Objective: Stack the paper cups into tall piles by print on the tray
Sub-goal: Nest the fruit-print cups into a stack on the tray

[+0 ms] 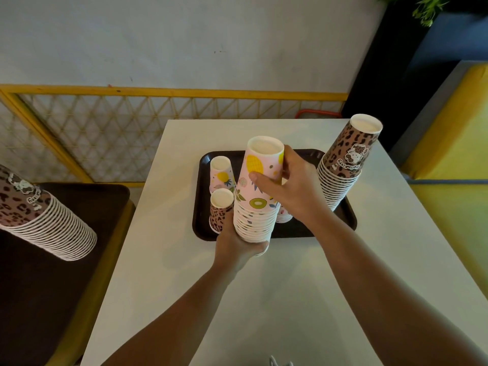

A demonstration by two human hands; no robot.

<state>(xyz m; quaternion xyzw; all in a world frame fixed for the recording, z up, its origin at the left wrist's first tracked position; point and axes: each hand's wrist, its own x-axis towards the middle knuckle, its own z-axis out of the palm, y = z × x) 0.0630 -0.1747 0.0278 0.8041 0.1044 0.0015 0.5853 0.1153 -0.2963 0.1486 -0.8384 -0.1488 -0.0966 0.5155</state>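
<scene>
The fruit stack (pixel 254 207), cups upside down, is held over the front edge of the tray (pixel 203 165). The left hand (pixel 236 247) cups its bottom rims, fingers curled under; the right hand (pixel 287 191) grips the top cup, thumb in front, fingers behind. On the tray's left side stand a single fruit cup (pixel 221 174) and a leopard cup (pixel 220 210). A leopard stack (pixel 343 165) leans at the tray's right edge. Another leopard pile (pixel 45 220) lies on the seat (pixel 52 299) beside the table (pixel 264 299).

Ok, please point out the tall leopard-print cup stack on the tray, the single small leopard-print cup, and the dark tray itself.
tall leopard-print paper cup stack (pixel 343 165): head view, printed side of top cup.
single small leopard-print paper cup (pixel 218 215): head view, side wall.
dark rectangular plastic tray (pixel 203 165): head view, far-left rim.
</scene>
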